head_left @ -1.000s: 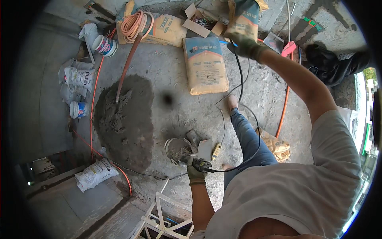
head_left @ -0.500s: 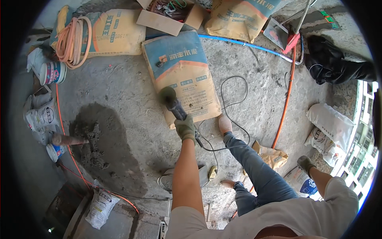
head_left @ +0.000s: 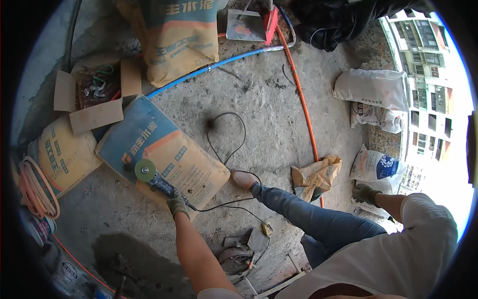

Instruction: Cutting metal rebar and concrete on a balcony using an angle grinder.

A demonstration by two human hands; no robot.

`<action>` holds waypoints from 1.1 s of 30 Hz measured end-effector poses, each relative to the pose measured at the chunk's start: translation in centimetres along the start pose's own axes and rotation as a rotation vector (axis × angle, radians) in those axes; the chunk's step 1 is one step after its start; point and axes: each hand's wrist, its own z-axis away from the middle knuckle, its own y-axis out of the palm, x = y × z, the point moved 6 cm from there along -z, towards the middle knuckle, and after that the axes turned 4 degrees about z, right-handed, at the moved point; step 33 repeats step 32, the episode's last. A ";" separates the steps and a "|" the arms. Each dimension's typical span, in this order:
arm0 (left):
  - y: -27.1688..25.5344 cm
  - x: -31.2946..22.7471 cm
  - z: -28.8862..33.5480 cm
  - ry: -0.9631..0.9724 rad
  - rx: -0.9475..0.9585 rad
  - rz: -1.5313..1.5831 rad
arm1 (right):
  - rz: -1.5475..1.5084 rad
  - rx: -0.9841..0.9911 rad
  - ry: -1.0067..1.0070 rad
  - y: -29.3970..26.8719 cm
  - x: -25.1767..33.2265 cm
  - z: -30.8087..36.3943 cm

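My gloved left hand (head_left: 178,205) is closed around the body of an angle grinder (head_left: 163,186). Its round green disc (head_left: 145,170) points up and away from me, seen over the left part of a blue and tan cement bag (head_left: 181,164) lying flat on the floor. A black power cord (head_left: 226,205) runs from the grinder's rear across the floor, past my shoe (head_left: 244,180). Out to the right, my gloved right hand (head_left: 367,193) hangs with fingers loosely extended and nothing visible in it. White sacks (head_left: 381,167) are behind it.
A cardboard box (head_left: 97,121) and more cement bags (head_left: 183,55) lie beyond. A blue pipe (head_left: 194,74) and an orange hose (head_left: 304,107) cross the concrete. A coiled hose (head_left: 40,194) is at far left, a crumpled paper bag (head_left: 318,177) right, a dustpan (head_left: 246,26) at the back.
My view has turned to the right, so the cement bag and box appear further left. The grinder's disc, dark and blurred before, now shows green. My left hand still holds the grinder.
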 end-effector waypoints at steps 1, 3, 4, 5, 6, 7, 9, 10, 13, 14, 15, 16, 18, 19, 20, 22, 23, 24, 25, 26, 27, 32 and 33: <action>6.9 -2.0 4.7 -0.145 0.180 -0.430 | -0.041 -0.085 0.060 -1.2 -2.6 1.0; 5.8 -1.9 7.1 -0.170 0.190 -0.426 | -0.094 -0.049 0.102 -0.3 -4.5 2.0; 5.1 -0.8 8.4 -0.187 0.196 -0.368 | -0.114 -0.039 0.092 0.2 -5.3 2.5; -2.9 3.1 6.3 -0.236 0.023 -0.306 | -0.133 0.089 0.026 2.7 -3.9 1.8; -1.9 7.4 9.4 -0.211 0.050 -0.288 | -0.086 0.033 0.054 2.2 -5.1 2.1; -1.8 9.3 11.9 -0.174 0.144 -0.256 | -0.065 0.047 0.042 2.2 -6.0 2.9; 2.0 9.3 21.5 -0.175 0.296 -0.310 | -0.111 -0.013 0.095 2.1 -10.5 4.1; 3.0 8.7 26.4 -0.200 0.346 -0.229 | -0.140 -0.041 0.137 2.1 -13.1 4.5; 1.5 12.3 37.8 -0.431 0.487 0.087 | -0.260 0.014 0.094 4.3 -16.5 5.1; 0.6 12.9 41.1 -0.516 0.489 0.104 | -0.296 0.009 0.085 4.9 -18.5 4.7; -1.6 13.5 42.2 -0.483 0.479 0.084 | -0.308 0.037 0.024 6.1 -18.8 4.5; -1.7 13.8 43.7 -0.453 0.552 0.086 | -0.362 0.042 0.011 7.4 -21.4 4.1; -2.9 15.0 45.4 -0.392 0.702 0.111 | -0.369 0.055 0.019 9.8 -24.3 4.6; -3.1 15.1 46.1 -0.368 0.783 0.124 | -0.373 0.087 0.036 10.7 -25.5 5.0; -3.9 15.5 45.4 -0.368 0.757 0.123 | -0.389 0.123 0.059 11.9 -27.1 5.9; -6.5 15.3 44.1 -0.317 0.716 0.103 | -0.337 0.198 0.044 12.0 -27.2 8.4; -5.2 14.0 45.3 -0.165 0.834 -0.252 | -0.304 0.217 -0.008 12.8 -30.1 8.4; -4.7 13.1 46.4 -0.006 0.906 -0.595 | -0.253 0.248 -0.076 14.5 -32.1 8.0; -3.7 12.9 46.7 0.145 0.962 -0.939 | -0.428 0.244 0.040 16.2 -34.4 7.6; -4.2 12.6 47.3 0.303 0.972 -1.250 | -0.481 0.253 0.047 17.3 -35.7 7.4; -4.7 12.2 47.8 0.470 0.960 -1.565 | -0.565 0.229 0.035 18.3 -36.6 7.4; -6.3 8.8 46.3 1.186 0.636 -2.838 | -0.939 0.236 0.143 21.3 -41.0 13.7; -6.3 8.8 46.3 1.186 0.636 -2.838 | -0.939 0.236 0.143 21.3 -41.0 13.7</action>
